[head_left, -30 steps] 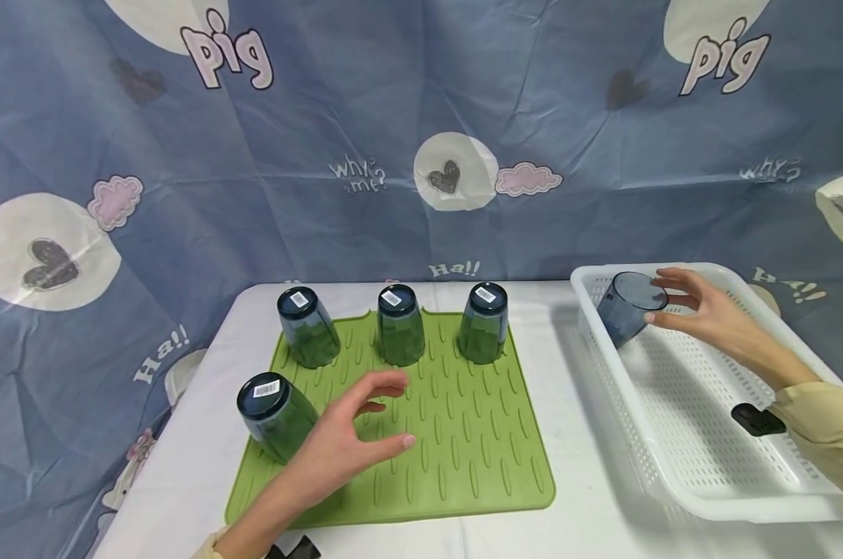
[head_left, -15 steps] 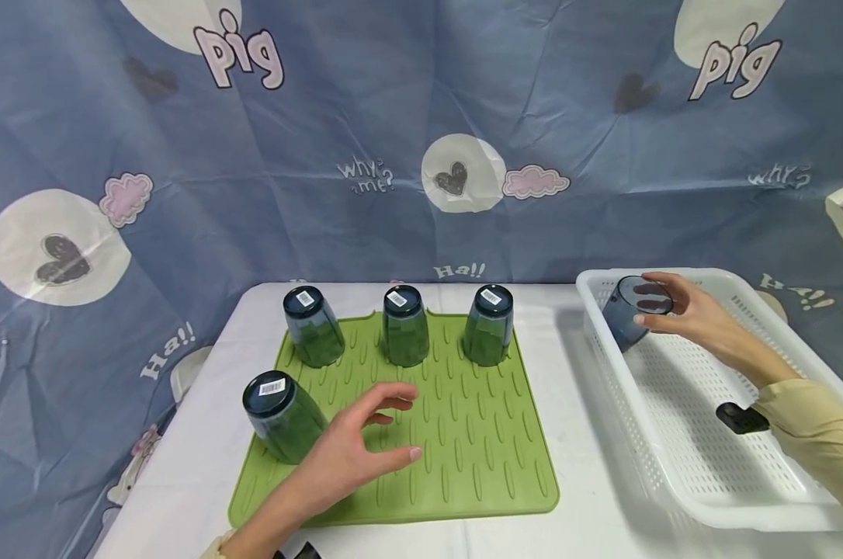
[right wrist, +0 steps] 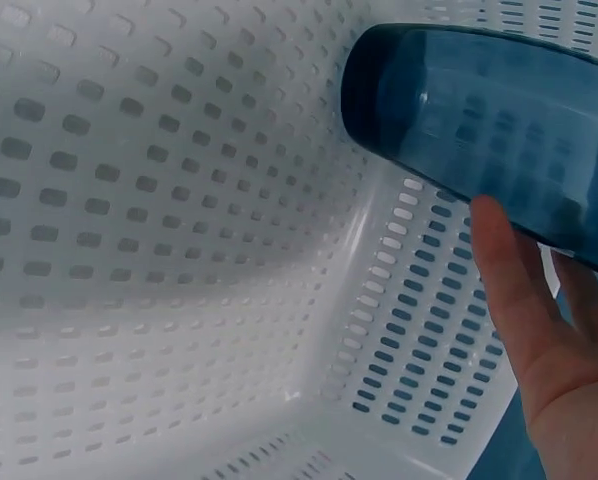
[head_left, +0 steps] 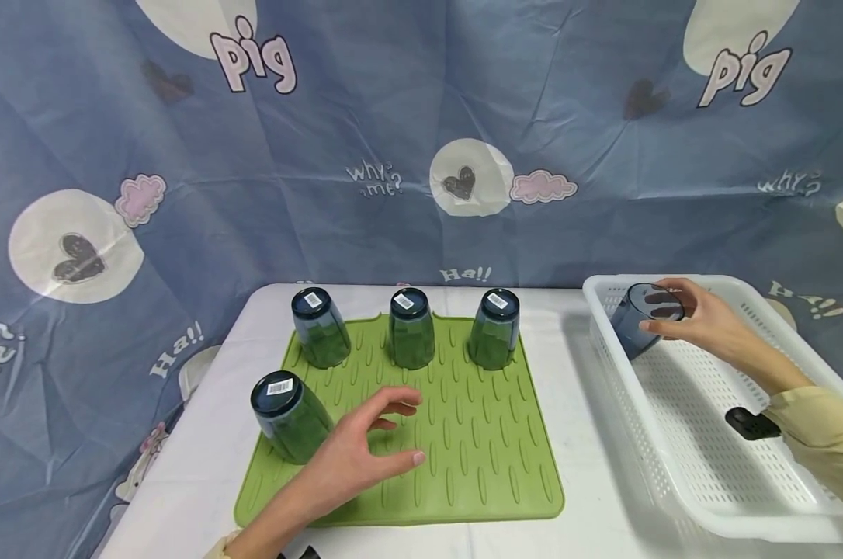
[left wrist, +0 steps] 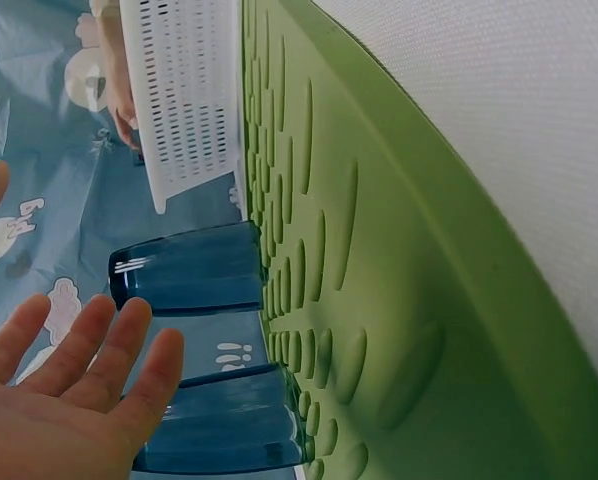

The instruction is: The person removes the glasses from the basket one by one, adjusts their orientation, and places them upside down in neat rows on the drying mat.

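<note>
My right hand [head_left: 708, 326] reaches into the white basket and grips a blue glass [head_left: 636, 326] near its rim, thumb on the near side, fingers on the far side. That glass [right wrist: 479, 120] leans, mouth up, at the basket's left wall. My left hand [head_left: 359, 450] holds nothing; thumb and fingers are spread apart above the green mat [head_left: 477, 466]. Just left of it, an upside-down glass [head_left: 292, 419] stands on the mat. Along the mat's back edge are three more upturned glasses: left [head_left: 321, 330], middle [head_left: 411, 330] and right [head_left: 494, 330].
The perforated white basket [head_left: 662, 458] stands right of the mat on a white-covered table [head_left: 575, 435]. Its raised rim surrounds the right hand. A blue printed cloth [head_left: 365, 101] hangs behind the table.
My right thumb and fingers have moved in around the glass's rim, which stays about where it was in the basket. The left hand keeps its pose over the mat; the head view shifts slightly.
</note>
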Tool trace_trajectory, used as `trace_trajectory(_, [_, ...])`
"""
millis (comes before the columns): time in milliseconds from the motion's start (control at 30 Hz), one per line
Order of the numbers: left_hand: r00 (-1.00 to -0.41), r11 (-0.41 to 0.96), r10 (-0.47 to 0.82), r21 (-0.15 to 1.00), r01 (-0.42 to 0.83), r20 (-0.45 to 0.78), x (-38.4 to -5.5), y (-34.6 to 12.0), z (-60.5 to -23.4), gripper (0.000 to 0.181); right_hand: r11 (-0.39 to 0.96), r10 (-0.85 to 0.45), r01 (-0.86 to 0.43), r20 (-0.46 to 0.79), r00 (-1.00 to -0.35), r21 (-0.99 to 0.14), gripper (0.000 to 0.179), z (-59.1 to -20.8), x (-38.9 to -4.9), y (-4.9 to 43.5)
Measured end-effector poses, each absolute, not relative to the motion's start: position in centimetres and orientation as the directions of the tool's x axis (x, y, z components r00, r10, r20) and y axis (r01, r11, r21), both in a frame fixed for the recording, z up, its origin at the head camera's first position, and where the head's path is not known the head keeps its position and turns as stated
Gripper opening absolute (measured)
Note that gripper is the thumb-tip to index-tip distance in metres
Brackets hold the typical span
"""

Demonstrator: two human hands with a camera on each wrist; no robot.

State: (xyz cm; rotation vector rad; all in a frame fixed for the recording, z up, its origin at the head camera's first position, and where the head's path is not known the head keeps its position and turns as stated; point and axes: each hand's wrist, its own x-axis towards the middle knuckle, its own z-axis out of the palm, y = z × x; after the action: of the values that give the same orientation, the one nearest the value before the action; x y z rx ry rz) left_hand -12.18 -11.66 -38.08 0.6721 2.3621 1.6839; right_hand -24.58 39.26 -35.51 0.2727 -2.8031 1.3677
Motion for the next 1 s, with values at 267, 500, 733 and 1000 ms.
trace_trajectory(267, [-0.885, 0.251, 0.451, 0.936, 0.248, 0.113, -12.1, -11.4, -38.0, 0.062, 0.586, -0.139, -0.141, 0.072, -0.988, -0.798, 0.073, -35.2, -24.3, 39.4])
trace_trajectory(500, [-0.89, 0.257, 0.442, 0.935, 0.246, 0.113, -12.2, -11.3, -38.0, 0.062, 0.592, -0.101, -0.114, 0.067, -0.993, -0.797, 0.072, -34.6, -23.6, 39.9])
trace_trajectory(733, [-0.896, 0.258, 0.432, 0.937, 0.236, 0.106, -12.4, -11.1, -37.9, 0.061, 0.669, -0.069, -0.11, 0.086, -0.994, -0.735, 0.076, -32.7, -22.3, 40.3])
trace_trajectory(1000, [-0.898, 0.265, 0.425, 0.933, 0.244, 0.115, -12.3, -10.9, -37.8, 0.061, 0.737, 0.031, -0.074, 0.142, -0.989, -0.672, 0.083, -30.7, -20.8, 39.8])
